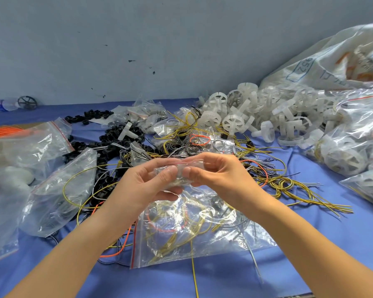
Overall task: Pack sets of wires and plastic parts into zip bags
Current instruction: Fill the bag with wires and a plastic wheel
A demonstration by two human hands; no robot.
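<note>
Left hand (pixel 146 186) and right hand (pixel 220 175) both pinch our small zip bag (pixel 179 176) over the desk (pixel 310 254) middle, toward the front edge. We risk a half-shut seal or a drop into loose wires (pixel 289 186): film's slick, crumpled.

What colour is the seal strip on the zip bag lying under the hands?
Red seal strip on the zip bag; head view.

Plastic water bottle (pixel 3 104) on its side at far left — blue tablecloth (pixel 332 244), marked grey wall (pixel 138 39) behind.
</note>
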